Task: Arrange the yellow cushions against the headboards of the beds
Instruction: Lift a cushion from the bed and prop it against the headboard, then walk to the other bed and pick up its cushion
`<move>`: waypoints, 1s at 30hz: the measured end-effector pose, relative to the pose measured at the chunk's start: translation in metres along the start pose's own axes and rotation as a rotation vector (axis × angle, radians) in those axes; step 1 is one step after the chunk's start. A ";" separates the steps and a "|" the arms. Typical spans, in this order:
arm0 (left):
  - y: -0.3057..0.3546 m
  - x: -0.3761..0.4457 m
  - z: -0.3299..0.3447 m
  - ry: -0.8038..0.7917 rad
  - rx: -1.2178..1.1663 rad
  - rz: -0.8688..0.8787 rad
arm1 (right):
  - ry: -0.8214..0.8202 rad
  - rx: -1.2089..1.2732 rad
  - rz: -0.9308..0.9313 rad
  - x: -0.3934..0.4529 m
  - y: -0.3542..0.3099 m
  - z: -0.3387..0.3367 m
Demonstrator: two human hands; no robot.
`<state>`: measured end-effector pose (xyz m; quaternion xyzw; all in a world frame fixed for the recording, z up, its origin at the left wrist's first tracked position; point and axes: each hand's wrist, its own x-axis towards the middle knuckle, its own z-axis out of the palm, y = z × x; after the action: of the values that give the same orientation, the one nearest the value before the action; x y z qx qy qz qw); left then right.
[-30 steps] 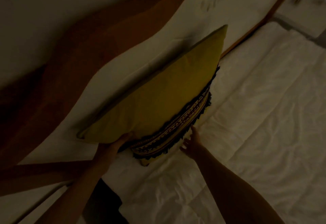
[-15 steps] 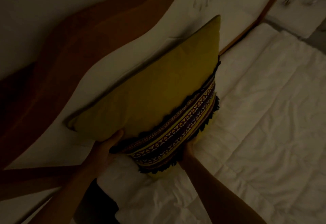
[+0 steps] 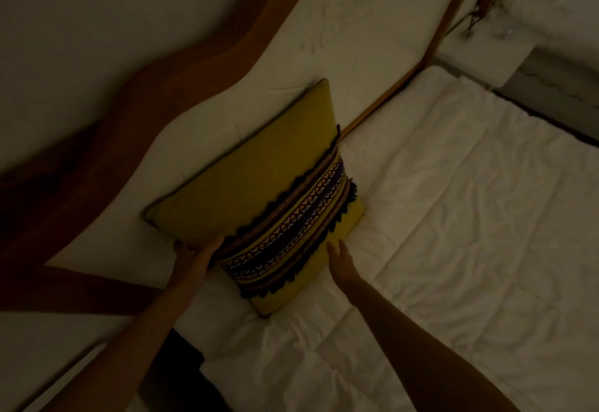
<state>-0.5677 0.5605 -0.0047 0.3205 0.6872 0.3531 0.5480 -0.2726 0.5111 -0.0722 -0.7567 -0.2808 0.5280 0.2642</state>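
A yellow cushion (image 3: pixel 259 178) with a dark patterned, fringed band stands on the white bed (image 3: pixel 453 233), leaning back against the padded white headboard (image 3: pixel 340 29). My left hand (image 3: pixel 194 256) grips the cushion's lower left edge, thumb on the front face. My right hand (image 3: pixel 340 259) hovers just off the cushion's bottom edge, fingers apart, holding nothing. The room is dim.
A curved wooden frame (image 3: pixel 194 64) borders the headboard against the wall. A second white bed or bedding (image 3: pixel 557 12) lies at the upper right, across a dark gap. A dark gap (image 3: pixel 188 363) shows beside the mattress at the lower left.
The cushion has come down from being held up and now rests on the bed against the headboard. My right hand has let go of its lower edge.
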 end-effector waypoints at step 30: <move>-0.021 -0.317 0.120 -0.440 1.352 1.103 | 0.599 -0.527 -0.171 -0.394 0.141 -0.207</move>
<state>-0.3897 0.3026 0.1272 0.9193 0.3763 0.0170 0.1140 -0.1683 0.1136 0.1482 -0.8928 -0.3788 0.1703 0.1742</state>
